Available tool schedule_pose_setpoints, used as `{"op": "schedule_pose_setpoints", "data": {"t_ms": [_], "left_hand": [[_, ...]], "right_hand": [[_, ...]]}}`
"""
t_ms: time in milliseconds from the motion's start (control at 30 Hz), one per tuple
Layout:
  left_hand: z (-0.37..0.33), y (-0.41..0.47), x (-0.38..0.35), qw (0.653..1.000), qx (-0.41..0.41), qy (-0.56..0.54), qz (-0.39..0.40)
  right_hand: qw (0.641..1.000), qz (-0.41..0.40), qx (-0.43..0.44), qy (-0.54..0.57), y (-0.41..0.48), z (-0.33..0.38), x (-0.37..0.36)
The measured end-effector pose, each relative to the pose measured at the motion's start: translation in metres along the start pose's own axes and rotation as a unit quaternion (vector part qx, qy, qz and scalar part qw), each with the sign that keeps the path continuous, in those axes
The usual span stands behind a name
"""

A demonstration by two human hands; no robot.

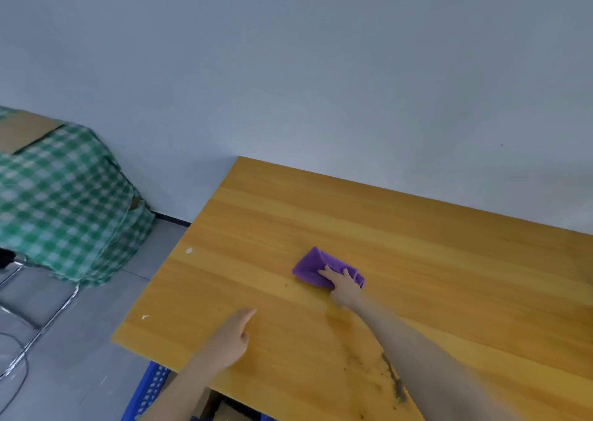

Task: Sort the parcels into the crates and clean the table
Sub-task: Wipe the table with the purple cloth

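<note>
Checked cloth [64, 202] over box [22, 131] left; blue crate [150, 385] under table [417, 244].

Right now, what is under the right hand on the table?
A purple cloth lies under the right hand, which presses it on the wooden table. The table surface beneath the cloth is covered, so any dirt there cannot be seen.
</note>
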State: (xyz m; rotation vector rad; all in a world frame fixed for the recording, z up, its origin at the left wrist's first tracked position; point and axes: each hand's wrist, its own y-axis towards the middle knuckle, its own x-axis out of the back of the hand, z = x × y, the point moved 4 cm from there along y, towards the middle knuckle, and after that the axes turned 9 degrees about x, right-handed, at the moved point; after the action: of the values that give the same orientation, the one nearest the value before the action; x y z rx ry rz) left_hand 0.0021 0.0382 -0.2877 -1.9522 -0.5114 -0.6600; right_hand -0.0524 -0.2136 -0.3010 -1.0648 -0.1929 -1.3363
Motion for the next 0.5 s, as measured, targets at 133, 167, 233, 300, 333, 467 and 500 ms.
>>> {"op": "schedule_pose_setpoints", "data": {"t_ms": [133, 167, 233, 300, 333, 467, 500], "left_hand": [[0.021, -0.006, 0.002, 0.998, 0.025, -0.049, -0.032], [0.028, -0.010, 0.004, 0.997, 0.033, -0.055, -0.046], [0.040, -0.015, 0.006, 0.994, 0.056, -0.061, -0.066], [0.051, -0.021, 0.005, 0.992, 0.072, -0.060, -0.081], [0.057, -0.024, 0.005, 0.992, 0.072, -0.056, -0.085], [0.070, -0.033, 0.005, 0.993, 0.062, -0.060, -0.076], [0.072, -0.035, 0.007, 0.993, 0.060, -0.059, -0.079]], "right_hand": [[0.990, 0.070, 0.109, -0.048, 0.024, 0.061, -0.035], [0.983, 0.092, 0.143, -0.064, 0.025, 0.074, -0.045], [0.968, 0.132, 0.190, -0.099, 0.020, 0.083, -0.059], [0.959, 0.169, 0.205, -0.102, 0.012, 0.077, -0.064], [0.957, 0.185, 0.206, -0.090, 0.005, 0.072, -0.062], [0.955, 0.251, 0.151, -0.044, -0.036, 0.037, -0.050], [0.956, 0.261, 0.125, -0.036, -0.046, 0.025, -0.046]]}}
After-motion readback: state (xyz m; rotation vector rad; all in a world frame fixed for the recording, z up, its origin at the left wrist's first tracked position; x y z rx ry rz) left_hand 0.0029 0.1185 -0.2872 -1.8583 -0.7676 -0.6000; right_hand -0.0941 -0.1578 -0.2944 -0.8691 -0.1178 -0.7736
